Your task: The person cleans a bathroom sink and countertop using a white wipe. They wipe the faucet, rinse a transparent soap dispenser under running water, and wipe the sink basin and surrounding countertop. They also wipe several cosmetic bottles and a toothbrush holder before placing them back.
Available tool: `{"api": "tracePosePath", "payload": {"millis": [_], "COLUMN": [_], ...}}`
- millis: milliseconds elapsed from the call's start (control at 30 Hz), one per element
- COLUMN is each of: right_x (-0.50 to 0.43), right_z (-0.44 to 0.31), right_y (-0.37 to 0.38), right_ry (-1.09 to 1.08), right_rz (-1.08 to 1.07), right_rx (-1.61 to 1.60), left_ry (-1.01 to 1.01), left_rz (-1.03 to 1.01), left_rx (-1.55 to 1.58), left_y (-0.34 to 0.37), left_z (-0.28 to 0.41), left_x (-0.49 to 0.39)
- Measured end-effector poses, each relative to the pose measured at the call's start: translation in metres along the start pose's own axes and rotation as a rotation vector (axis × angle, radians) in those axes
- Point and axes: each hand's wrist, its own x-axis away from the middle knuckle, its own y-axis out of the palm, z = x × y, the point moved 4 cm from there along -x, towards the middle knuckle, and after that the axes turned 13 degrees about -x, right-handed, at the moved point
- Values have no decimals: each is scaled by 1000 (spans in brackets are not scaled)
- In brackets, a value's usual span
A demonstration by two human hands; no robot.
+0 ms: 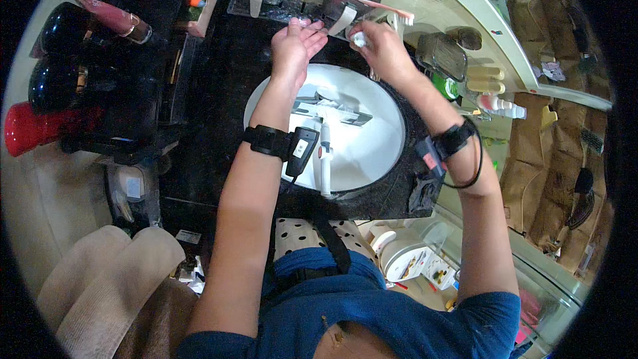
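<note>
My left hand (300, 45) is held palm up over the back of the black counter, fingers spread and nothing in it. Just to its right, my right hand (386, 52) is closed around a small white object (358, 39), mostly hidden by the fingers. A pink toothbrush (386, 8) shows right behind that hand; whether they touch, I cannot tell. Below both hands is a white oval basin (379, 154). In it lies a tool with a white handle (325, 172) and a flat grey-white head (331, 112), the handle reaching the front rim.
A clear wall rack (239, 6) with cups stands behind the hands. Bottles (493, 102) and a dark translucent container (441, 56) line the right wall beside a mirror. Shiny red and black vessels (60, 80) fill a left shelf. Towels (114, 284) hang at lower left.
</note>
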Motion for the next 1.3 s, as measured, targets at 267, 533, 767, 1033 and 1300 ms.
{"api": "tracePosePath", "payload": {"millis": [267,533,767,1033,1300], "right_x": [65,-54,-102,-19,23], "right_z": [-35,-89,-100,-11,36], "right_y": [34,171,184,128,119], "right_ry": [118,487,307,638,415], "right_rz": [426,126,134,276,731], "right_rx": [-243,-2232,-2514,-2478,-2538], "left_ry": [80,393,411,327,325], "left_rz": [168,425,395,482,567], "left_rx": [-122,-342,-521,-530,-640], "left_y": [-68,-118,-137,-158,-148], "left_z": [26,30,21,-5,-41], "left_x": [15,79,140,185,241]}}
